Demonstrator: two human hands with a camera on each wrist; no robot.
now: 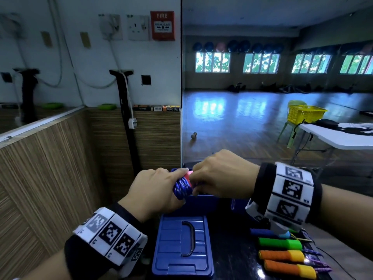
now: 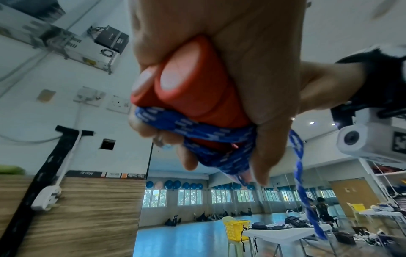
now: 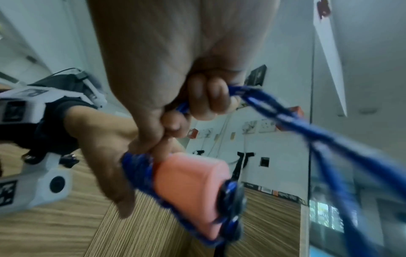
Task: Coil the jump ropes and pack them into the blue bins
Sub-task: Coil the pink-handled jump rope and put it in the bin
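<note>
Both hands meet above an open blue bin (image 1: 201, 203). My left hand (image 1: 157, 188) grips a pair of red jump-rope handles (image 2: 193, 83) held together, with blue speckled rope (image 1: 181, 187) wound around them. In the right wrist view the handle end (image 3: 189, 179) looks pink, ringed by rope coils. My right hand (image 1: 218, 174) pinches a doubled loop of the same blue rope (image 3: 285, 120) between curled fingers (image 3: 206, 97), pulling it taut away from the handles. A loose strand (image 2: 301, 173) hangs below my left hand (image 2: 241, 60).
A blue bin lid (image 1: 181, 243) with a black handle lies in front of me on the dark table. Other jump ropes with green (image 1: 279, 243) and orange-yellow handles (image 1: 282, 256) lie at the lower right. A wood-panelled wall (image 1: 60, 168) stands left, a mirror (image 1: 262, 118) ahead.
</note>
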